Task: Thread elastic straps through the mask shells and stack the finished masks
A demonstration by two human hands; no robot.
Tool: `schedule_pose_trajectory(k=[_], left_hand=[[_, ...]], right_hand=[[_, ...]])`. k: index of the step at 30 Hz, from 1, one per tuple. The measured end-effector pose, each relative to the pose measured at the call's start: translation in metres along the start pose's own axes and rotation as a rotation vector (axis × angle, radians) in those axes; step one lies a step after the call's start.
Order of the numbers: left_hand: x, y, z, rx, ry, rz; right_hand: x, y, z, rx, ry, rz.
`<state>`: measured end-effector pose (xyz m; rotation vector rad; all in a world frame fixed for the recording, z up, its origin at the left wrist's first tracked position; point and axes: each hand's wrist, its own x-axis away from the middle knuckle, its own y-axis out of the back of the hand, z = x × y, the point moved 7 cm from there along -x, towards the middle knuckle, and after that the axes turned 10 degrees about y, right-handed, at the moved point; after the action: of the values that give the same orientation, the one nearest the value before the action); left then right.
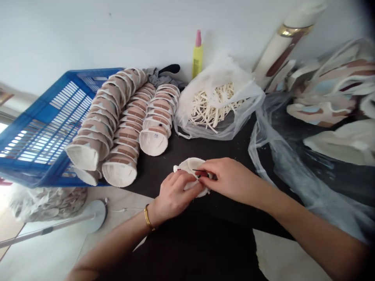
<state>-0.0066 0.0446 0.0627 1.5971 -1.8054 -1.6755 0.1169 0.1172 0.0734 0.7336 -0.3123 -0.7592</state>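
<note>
A white, soft-lined fabric cup [190, 164] lies under my hands at the front of the black table. My left hand [175, 191] is closed on its near edge, with a gold bangle at the wrist. My right hand [221, 175] is pinched round a thin dark pointed tool [198, 170], whose exact kind I cannot make out. Its tip points left over the cup's opening. The fingers of both hands meet at the cup and hide much of it.
Nested rows of brown and white fabric cups [121, 168] stand left, beside a blue plastic crate [43, 105]. Behind my hands sits a clear bag [249, 97] of cream strips [216, 103]. A yellow bottle [197, 60] stands by the wall. More fabric pieces [345, 136] lie right.
</note>
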Motion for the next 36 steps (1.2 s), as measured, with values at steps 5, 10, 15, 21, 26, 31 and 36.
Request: schedule_pose_trajectory(k=[5,10,15,21,26,31,36], left_hand=[[-0.005,-0.004,0.007,0.218,0.194,0.046],[0.001,-0.034,0.021,0.849,0.863,0.451],[0.013,-0.044,0.023,1.147,1.083,0.429],[0.019,-0.055,0.033,1.194,1.181,0.316],[0.022,-0.061,0.044,1.209,1.284,0.238],[0.023,-0.063,0.041,1.138,1.243,0.262],[0.026,-0.064,0.031,1.242,1.277,0.321]], right_hand=[[-0.008,-0.006,-0.015,0.001,0.001,0.001],[-0.011,0.02,-0.038,0.099,-0.123,-0.347],[-0.011,0.01,-0.051,0.186,-0.177,-0.342],[0.01,0.015,-0.037,0.05,-0.111,-0.448],[0.055,0.007,-0.019,-0.051,-0.178,-0.525],[0.068,-0.047,-0.027,-0.148,-0.272,-0.459],[0.062,-0.057,-0.03,-0.217,-0.287,-0.519]])
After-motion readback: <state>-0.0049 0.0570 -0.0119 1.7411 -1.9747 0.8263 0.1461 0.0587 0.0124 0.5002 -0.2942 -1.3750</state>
